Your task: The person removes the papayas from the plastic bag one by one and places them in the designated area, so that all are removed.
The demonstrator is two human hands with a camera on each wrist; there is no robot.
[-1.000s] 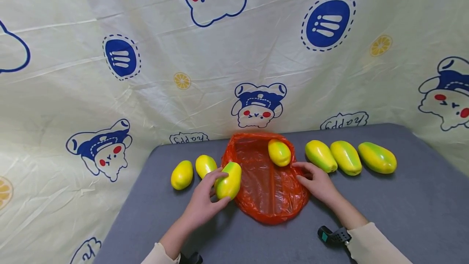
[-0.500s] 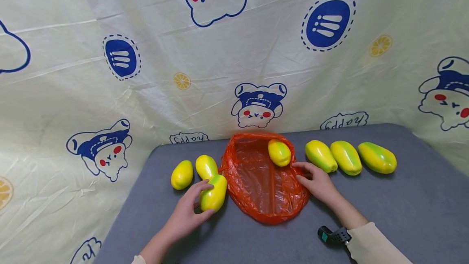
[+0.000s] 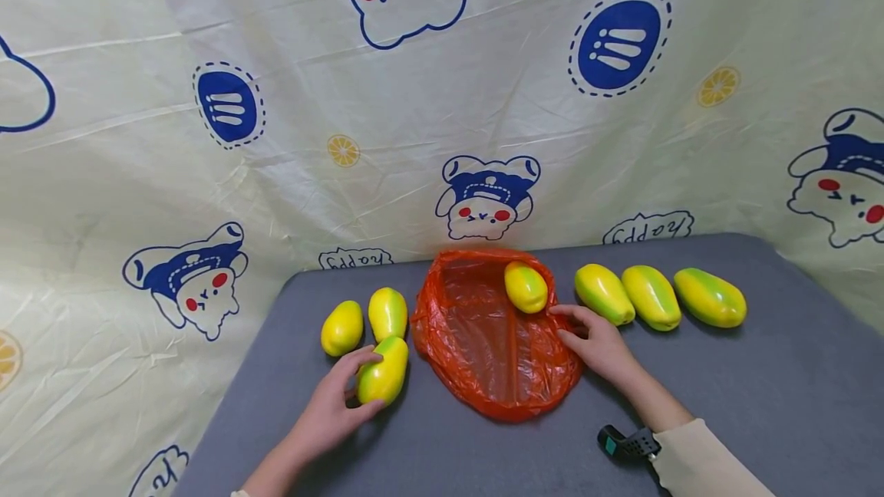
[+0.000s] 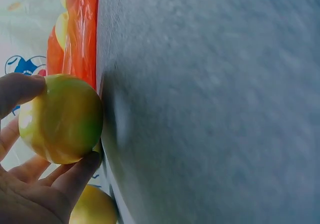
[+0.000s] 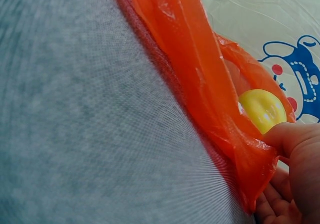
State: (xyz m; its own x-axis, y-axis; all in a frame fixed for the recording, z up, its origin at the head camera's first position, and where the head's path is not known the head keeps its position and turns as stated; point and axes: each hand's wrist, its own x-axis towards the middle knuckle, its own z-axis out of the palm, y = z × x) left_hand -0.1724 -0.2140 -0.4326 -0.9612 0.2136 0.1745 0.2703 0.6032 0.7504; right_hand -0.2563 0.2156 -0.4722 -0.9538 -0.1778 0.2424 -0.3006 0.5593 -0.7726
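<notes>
My left hand grips a yellow-green papaya from its left side, low over the table and left of the bag. The left wrist view shows the thumb and fingers around this papaya, close to the table surface. A red plastic bag lies with its mouth spread wide in the middle. Inside it, near the back right, rests another papaya. My right hand pinches the bag's right rim, and in the right wrist view the red film bunches up at the thumb.
Two papayas, one outermost and one nearer the bag, lie behind my left hand. To the right stand three more papayas in a row. A printed curtain hangs behind the grey table.
My left hand has carried the papaya leftward and slightly nearer to me, away from the bag's left rim. That rim now bulges a little further left. My right hand has stayed in place.
</notes>
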